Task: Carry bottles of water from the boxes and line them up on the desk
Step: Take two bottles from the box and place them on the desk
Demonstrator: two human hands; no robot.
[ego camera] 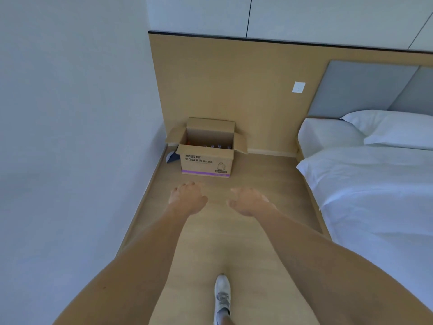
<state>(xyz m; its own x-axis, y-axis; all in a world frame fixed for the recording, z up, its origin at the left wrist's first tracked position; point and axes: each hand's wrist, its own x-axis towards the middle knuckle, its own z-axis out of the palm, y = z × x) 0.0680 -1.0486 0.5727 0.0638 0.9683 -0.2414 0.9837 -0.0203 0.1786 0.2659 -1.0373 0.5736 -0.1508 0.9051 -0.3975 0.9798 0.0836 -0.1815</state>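
box point(207, 160) – flaps open, on floor | bottles point(212, 146) upright inside | hands – left hand point(187, 198), right hand point(250, 201) both empty, loosely spread

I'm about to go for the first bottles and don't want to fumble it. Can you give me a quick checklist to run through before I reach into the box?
1. Left hand free: ok, open and holding nothing.
2. Right hand free: ok, open and holding nothing.
3. Box open: ok, all flaps are folded out.
4. Bottles in the box: ok, several caps show above the front edge; how many, cannot tell.
5. Floor up to the box free of clutter: ok, bare boards between the hands and the box.
6. Box within reach: not ok, both hands are short of it; step closer first.
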